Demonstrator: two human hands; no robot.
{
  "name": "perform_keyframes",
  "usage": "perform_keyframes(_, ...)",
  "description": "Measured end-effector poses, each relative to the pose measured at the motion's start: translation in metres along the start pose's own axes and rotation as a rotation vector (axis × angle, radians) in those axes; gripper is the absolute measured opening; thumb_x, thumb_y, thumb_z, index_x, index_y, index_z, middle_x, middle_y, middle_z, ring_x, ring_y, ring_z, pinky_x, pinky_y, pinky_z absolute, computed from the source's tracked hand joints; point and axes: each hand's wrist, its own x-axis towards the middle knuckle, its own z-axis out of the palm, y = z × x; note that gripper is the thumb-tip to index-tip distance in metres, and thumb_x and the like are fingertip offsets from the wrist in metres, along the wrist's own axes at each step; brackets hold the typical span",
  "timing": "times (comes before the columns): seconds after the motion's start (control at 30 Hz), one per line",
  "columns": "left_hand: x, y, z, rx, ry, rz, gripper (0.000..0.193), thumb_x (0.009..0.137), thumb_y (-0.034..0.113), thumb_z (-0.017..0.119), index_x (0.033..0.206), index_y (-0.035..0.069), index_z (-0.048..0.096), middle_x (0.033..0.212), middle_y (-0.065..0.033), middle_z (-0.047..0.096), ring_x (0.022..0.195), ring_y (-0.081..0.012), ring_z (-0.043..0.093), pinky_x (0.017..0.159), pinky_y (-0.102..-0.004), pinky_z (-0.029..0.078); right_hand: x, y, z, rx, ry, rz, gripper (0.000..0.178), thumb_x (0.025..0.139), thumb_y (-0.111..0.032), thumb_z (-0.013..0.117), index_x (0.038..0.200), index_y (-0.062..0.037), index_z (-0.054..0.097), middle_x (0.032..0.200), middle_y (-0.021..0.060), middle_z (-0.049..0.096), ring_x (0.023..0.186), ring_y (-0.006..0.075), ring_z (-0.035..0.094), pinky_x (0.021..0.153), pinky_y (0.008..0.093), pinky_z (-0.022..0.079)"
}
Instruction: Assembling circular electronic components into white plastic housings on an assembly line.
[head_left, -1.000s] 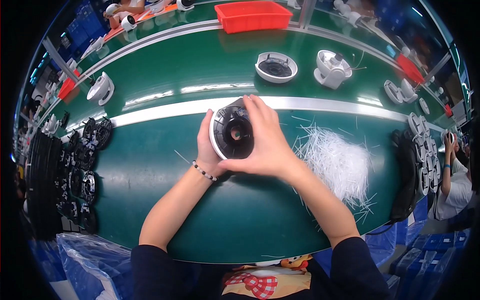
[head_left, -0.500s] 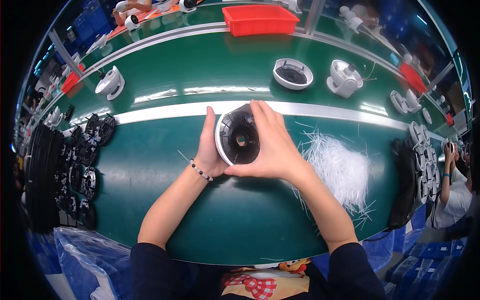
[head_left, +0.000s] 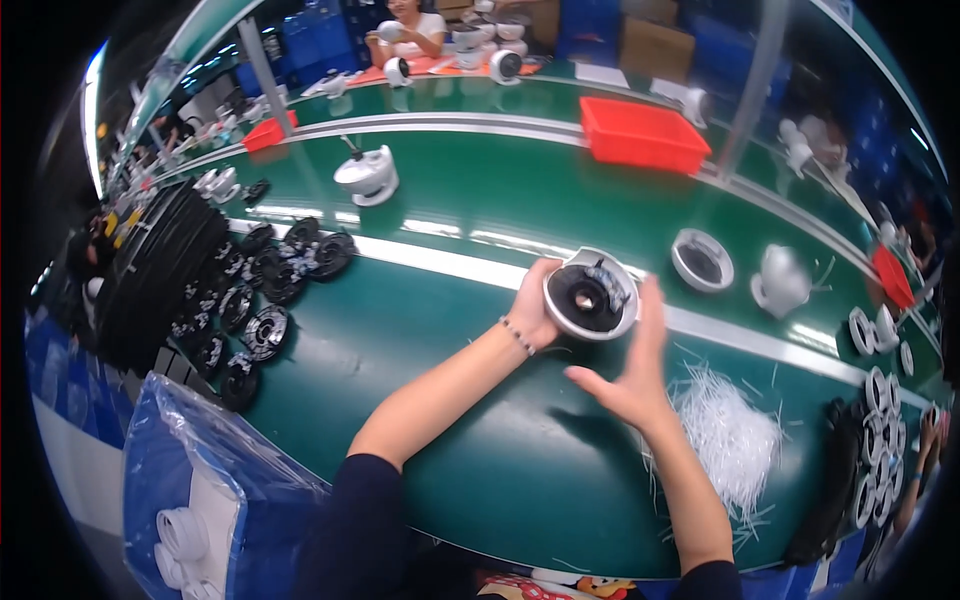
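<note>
A round white housing [head_left: 568, 326] with a black inner part and a hole in its middle is held up over the front edge of the rail. My left hand [head_left: 536, 305], with a beaded bracelet at the wrist, grips it from the left side. Most of the left fingers are hidden behind the housing. Close to its right rim is my right hand [head_left: 640, 375], thumb spread wide from the fingers and nothing in its palm. Whether the right fingertips touch the rim I cannot tell. Below and to the right lies a heap of thin white strips [head_left: 725, 435].
Several black round parts [head_left: 268, 332] lie at the left, beside a tall black stack [head_left: 165, 280]. On the green belt stand a white camera-like unit [head_left: 368, 178], another white housing [head_left: 702, 262] and a blurred white unit [head_left: 783, 278]. A red bin [head_left: 645, 138] is behind. White rings [head_left: 880, 440] line the right.
My right hand has let go of the housing and opened beside it. The housing has tilted, showing more of its inside. The view has swung left, bringing in a plastic-lined blue box.
</note>
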Motion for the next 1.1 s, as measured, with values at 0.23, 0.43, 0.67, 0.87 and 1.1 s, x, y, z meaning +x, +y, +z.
perform_keyframes(0.23, 0.116, 0.063, -0.069, 0.197, 0.498, 0.357, 0.03, 0.071, 0.021, 0.052, 0.087, -0.004, 0.052, 0.081, -0.0123, 0.055, 0.074, -0.0206, 0.053, 0.067, -0.033, 0.042, -0.022, -0.038, -0.06, -0.049, -0.184, 0.02, 0.073, 0.059, -0.027, 0.071, 0.12, -0.0046, 0.039, 0.133, 0.0207, 0.024, 0.123, 0.0388, 0.02, 0.099, 0.0465, 0.018)
perform_keyframes(0.43, 0.105, 0.113, -0.098, 1.071, 0.749, 0.348, 0.045, 0.07, 0.035, 0.059, 0.093, -0.003, 0.059, 0.09, -0.0167, 0.061, 0.081, -0.0237, 0.058, 0.072, -0.0336, 0.044, -0.026, -0.061, -0.039, 0.031, -0.499, -0.081, 0.064, 0.058, -0.026, 0.073, 0.112, -0.0034, 0.045, 0.131, 0.0223, 0.025, 0.121, 0.042, 0.02, 0.096, 0.0488, 0.021)
perform_keyframes(0.67, -0.138, 0.189, -0.015, 2.047, 0.27, 0.725, 0.044, 0.068, 0.029, 0.058, 0.098, -0.002, 0.055, 0.088, -0.0148, 0.061, 0.08, -0.0262, 0.06, 0.075, -0.0324, 0.046, -0.005, -0.084, -0.019, 0.106, -0.81, -0.366, 0.062, 0.059, -0.026, 0.071, 0.111, -0.0028, 0.045, 0.132, 0.0226, 0.025, 0.121, 0.0419, 0.021, 0.096, 0.0486, 0.022)
perform_keyframes(0.87, -0.481, 0.211, -0.025, 2.426, 1.314, 0.216, 0.024, 0.067, 0.02, 0.062, 0.084, 0.002, 0.059, 0.078, -0.0147, 0.061, 0.074, -0.0259, 0.06, 0.066, -0.0333, 0.048, 0.029, -0.097, -0.004, 0.038, -0.976, -0.507, 0.064, 0.065, -0.02, 0.07, 0.121, -0.0072, 0.04, 0.133, 0.0191, 0.024, 0.122, 0.0375, 0.022, 0.099, 0.0465, 0.019)
perform_keyframes(1.1, -0.743, 0.134, -0.173, 1.504, 2.002, -0.981, 0.092, 0.047, 0.05, 0.073, 0.116, -0.003, 0.043, 0.122, -0.0203, 0.042, 0.115, -0.0279, 0.04, 0.096, -0.0351, 0.033, 0.047, -0.112, 0.052, 0.182, -0.986, -0.53, 0.062, 0.059, -0.026, 0.07, 0.111, -0.0023, 0.045, 0.132, 0.0225, 0.025, 0.121, 0.0413, 0.022, 0.096, 0.0485, 0.022)
